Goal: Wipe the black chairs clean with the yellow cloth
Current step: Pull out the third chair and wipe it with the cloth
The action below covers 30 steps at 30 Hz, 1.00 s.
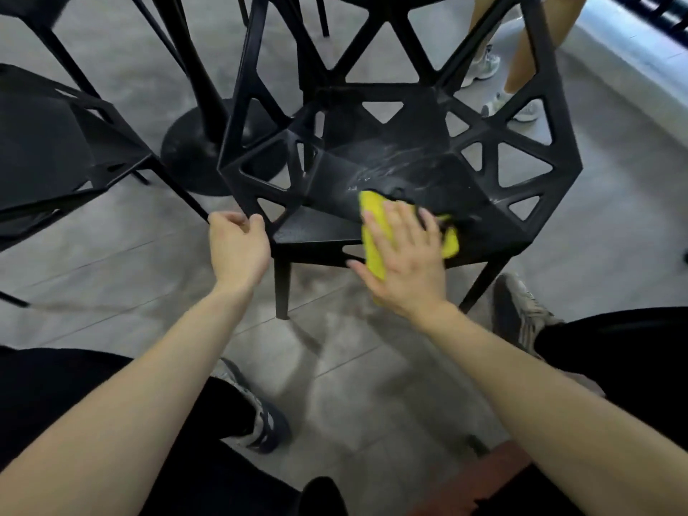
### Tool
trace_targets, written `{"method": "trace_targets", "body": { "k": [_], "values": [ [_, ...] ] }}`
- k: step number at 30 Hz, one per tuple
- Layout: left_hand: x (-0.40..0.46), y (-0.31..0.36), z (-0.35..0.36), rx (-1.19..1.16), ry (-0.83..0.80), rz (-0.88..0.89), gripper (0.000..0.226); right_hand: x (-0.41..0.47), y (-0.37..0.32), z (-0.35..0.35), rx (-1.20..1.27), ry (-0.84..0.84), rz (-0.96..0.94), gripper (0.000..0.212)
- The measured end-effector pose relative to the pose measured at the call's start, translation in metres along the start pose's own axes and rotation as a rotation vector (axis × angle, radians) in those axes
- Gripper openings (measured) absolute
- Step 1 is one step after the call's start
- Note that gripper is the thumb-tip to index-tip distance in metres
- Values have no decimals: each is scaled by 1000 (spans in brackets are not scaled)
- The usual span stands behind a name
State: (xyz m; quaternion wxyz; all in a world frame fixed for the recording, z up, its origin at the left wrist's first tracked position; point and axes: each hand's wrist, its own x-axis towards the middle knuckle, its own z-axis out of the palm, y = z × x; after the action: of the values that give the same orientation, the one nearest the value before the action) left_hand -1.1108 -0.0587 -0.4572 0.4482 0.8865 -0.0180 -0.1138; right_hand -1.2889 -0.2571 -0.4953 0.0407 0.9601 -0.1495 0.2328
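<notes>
One yellow cloth point(376, 232) lies on the front of the seat of the black chair point(402, 158) in the middle, flat under the right hand point(404, 260). That hand is spread, its fingers straight and pressing the cloth down onto the seat; yellow shows to both sides of it. Pale wet streaks mark the seat just beyond the cloth. The left hand point(238, 247) grips the front left corner of the same chair's frame, fingers curled round the edge. A second black chair point(56, 150) stands to the left, near the first but apart from it. Between the two, further back, stands one black table base point(193, 150) on the grey floor point(353, 374). The person's two shoes show below, one by each arm. At the upper right are another person's legs point(521, 50) in two light shoes.
</notes>
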Motion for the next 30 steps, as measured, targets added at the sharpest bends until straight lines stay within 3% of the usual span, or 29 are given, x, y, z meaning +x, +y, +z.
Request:
{"method": "trace_targets", "body": {
  "k": [3, 5, 8, 11, 14, 16, 19, 23, 27, 30],
  "values": [
    [-38, 5, 0, 310, 135, 572, 20, 34, -54, 15, 47, -58, -131, 74],
    [-48, 6, 6, 446, 25, 898, 22, 31, -38, 9, 74, -90, -220, 69],
    [-58, 3, 25, 611, -190, 1074, 34, -1, 50, -9, 46, -78, -130, 64],
    [-71, -5, 49, 821, -328, 1131, 51, -30, 144, -29, 16, -44, 144, 63],
    [-77, -7, 58, 971, -339, 1095, 66, -28, 118, -20, 59, 66, 339, 56],
    [-74, -11, 58, 988, -315, 1117, 64, -12, 49, -11, 140, 94, 257, 53],
    [-62, -16, 52, 979, -333, 1141, 64, 9, -27, -6, 261, -23, -38, 50],
    [-60, -9, 46, 1026, -376, 1094, 69, 7, 45, -16, 216, -111, -216, 48],
    [-68, -1, 46, 1018, -394, 1033, 71, 19, 157, -30, 75, -136, 198, 50],
    [-74, 3, 40, 1019, -412, 1028, 69, 36, 111, -29, 23, -245, 387, 71]
  ]
}}
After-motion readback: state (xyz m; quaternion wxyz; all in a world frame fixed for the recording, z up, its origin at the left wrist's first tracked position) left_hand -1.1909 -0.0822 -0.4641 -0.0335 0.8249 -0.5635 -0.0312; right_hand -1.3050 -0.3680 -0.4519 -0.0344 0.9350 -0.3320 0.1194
